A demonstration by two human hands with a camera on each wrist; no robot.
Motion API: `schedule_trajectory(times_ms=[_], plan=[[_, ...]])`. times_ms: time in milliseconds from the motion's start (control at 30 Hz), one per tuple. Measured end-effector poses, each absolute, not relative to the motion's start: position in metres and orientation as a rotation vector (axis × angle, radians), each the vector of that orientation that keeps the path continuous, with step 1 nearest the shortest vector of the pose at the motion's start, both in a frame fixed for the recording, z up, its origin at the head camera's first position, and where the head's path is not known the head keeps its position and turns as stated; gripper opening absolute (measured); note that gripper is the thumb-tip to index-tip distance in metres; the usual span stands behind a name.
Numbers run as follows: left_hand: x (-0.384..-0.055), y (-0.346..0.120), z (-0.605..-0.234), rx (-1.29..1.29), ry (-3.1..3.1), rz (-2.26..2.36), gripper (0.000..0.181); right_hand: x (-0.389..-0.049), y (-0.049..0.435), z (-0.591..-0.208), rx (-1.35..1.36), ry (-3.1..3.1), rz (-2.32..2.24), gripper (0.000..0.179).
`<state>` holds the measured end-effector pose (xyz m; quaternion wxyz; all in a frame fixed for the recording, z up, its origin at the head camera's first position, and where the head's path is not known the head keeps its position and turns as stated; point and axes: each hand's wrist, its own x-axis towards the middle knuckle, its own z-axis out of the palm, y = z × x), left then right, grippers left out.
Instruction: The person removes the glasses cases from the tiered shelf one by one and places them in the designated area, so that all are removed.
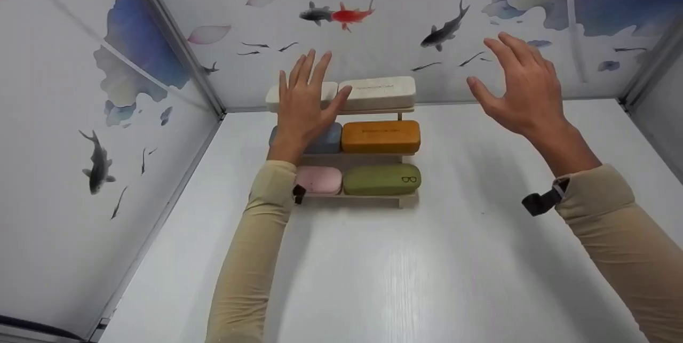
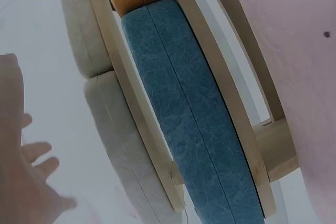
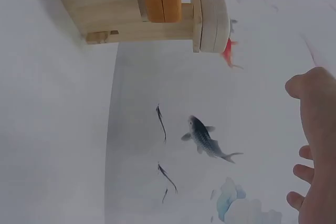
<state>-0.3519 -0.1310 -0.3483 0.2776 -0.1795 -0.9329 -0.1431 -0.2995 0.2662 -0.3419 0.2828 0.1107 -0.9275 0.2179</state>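
Sitting in pairs on one three-tier rack [image 3: 110, 9] are six cases [image 1: 381, 137]; the left hand [image 1: 304, 100] spreads near the left three; the right hand [image 1: 525, 89] spreads farther right.

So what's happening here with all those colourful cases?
Someone has both bare hands raised, and neither is holding anything. The left hand hovers over the left side of a wooden rack, and the right hand is out to the right of it. Six cases sit on the three tiers: two white cases on top, a blue case and orange case in the middle, a pink case and green case at the bottom.
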Motion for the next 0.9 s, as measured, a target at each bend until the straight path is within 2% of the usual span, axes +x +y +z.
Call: schedule_trajectory(times_ms=[300, 600, 900], plan=[[-0.328, -0.151, -0.363, -0.611, -2.369, -0.564, 0.07, -0.283, 0.253, -0.367, 0.351, -2.347, 0.744, 0.059], [-0.32, -0.169, -0.388, -0.74, -2.078, -0.814, 0.039, -0.269, 0.239, -0.391, 0.389, -2.316, 0.842, 0.043], [-0.315, -0.201, -0.417, -0.655, -2.009, -0.978, 0.017, -0.254, 0.224, -0.416, 0.442, -2.345, 0.952, 0.033]])
